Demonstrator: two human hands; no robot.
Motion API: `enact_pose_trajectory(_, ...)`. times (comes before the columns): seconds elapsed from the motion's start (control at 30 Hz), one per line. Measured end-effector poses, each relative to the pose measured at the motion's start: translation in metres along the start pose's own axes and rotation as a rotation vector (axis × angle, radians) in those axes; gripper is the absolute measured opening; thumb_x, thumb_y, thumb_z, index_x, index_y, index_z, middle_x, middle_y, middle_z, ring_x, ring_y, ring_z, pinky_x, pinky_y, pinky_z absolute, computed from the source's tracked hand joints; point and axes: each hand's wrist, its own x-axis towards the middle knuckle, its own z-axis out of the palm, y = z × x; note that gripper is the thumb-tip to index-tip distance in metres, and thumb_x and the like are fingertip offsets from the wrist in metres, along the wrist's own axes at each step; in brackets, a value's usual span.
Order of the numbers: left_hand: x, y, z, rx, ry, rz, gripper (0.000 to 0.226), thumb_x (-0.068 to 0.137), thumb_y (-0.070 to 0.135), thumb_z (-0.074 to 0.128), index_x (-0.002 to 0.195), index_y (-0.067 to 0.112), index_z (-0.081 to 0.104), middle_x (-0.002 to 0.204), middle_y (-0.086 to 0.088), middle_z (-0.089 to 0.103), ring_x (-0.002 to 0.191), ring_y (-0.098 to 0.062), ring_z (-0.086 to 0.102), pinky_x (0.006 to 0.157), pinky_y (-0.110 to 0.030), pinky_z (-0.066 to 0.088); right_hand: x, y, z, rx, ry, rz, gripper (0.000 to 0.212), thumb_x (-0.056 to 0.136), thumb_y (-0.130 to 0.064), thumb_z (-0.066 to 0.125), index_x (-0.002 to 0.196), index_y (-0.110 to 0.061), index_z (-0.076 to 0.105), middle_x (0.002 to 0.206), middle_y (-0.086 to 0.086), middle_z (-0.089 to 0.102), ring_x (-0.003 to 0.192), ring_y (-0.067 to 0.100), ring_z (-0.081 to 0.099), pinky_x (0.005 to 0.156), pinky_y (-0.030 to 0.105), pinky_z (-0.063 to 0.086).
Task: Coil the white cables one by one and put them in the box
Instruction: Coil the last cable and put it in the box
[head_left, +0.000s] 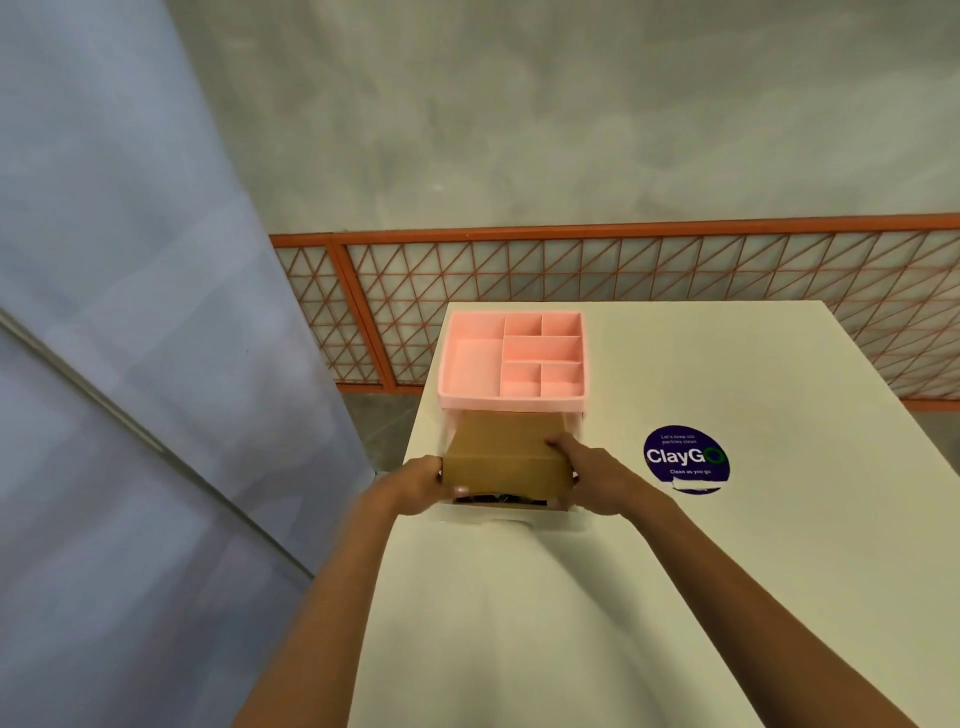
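Here the left hand (426, 480) and right hand (587, 467) clasp opposite sides of a flat brown cardboard box (506, 452), keeping it level, just before the pink plastic compartment organiser (470, 364) near the white table's (727, 571) far left corner. It is perhaps being drawn from a drawer. No white cables show.

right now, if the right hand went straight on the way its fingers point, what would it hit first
Probably the pink organizer, just beyond the cardboard box that the right hand grips; its fingers run along the box's side toward it. Depth is unclear.
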Motion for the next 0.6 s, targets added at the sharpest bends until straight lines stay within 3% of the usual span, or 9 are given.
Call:
enact_pose_trajectory(0.1,0.003,-0.005,0.007,0.023,0.074,-0.009,0.038,0.097,0.024,0.051,0.131,0.009,0.048,0.126,-0.011,0.057,0.113,-0.027,0.054,0.096,-0.035,0.044,0.003,0.005,0.012,0.039,0.137,-0.019,0.062,0.087,-0.008,0.063,0.140,-0.020,0.032,0.115,0.013,0.056,0.083,0.023,0.053,0.068,0.027,0.042)
enact_pose_trajectory(0.17,0.006,-0.010,0.015,0.050,0.142,-0.026,0.034,0.097,0.025,0.051,0.127,0.007,0.050,0.122,-0.013,0.059,0.106,-0.028,0.056,0.093,-0.038,0.046,0.005,0.010,0.020,0.032,0.205,-0.026,0.057,0.086,-0.007,0.061,0.136,-0.020,0.037,0.107,0.012,0.057,0.081,0.025,0.055,0.067,0.029,0.044)
enact_pose_trajectory(0.3,0.006,-0.012,0.029,0.162,0.275,-0.038,0.034,0.096,0.031,0.051,0.117,0.004,0.055,0.111,-0.014,0.064,0.088,-0.025,0.058,0.072,-0.027,0.040,0.008,0.017,0.030,0.005,0.261,-0.017,0.054,0.083,-0.010,0.064,0.131,-0.024,0.042,0.105,0.012,0.059,0.088,0.029,0.060,0.076,0.037,0.049)
enact_pose_trajectory(0.47,0.009,-0.016,0.040,0.168,0.357,-0.044,0.037,0.094,0.035,0.053,0.121,0.009,0.057,0.108,-0.012,0.066,0.093,-0.027,0.062,0.070,-0.024,0.038,0.010,0.024,0.041,-0.084,0.308,-0.018,0.051,0.085,-0.011,0.063,0.130,-0.024,0.041,0.107,0.009,0.059,0.093,0.028,0.058,0.076,0.035,0.047)
enact_pose_trajectory(0.6,0.012,-0.018,0.043,0.152,0.380,-0.072,0.035,0.091,0.031,0.061,0.120,0.011,0.060,0.102,-0.013,0.067,0.091,-0.028,0.062,0.078,-0.032,0.046,0.012,0.026,0.044,-0.116,0.320,-0.012,0.050,0.086,-0.013,0.063,0.128,-0.026,0.041,0.106,0.007,0.059,0.091,0.027,0.058,0.075,0.036,0.047)
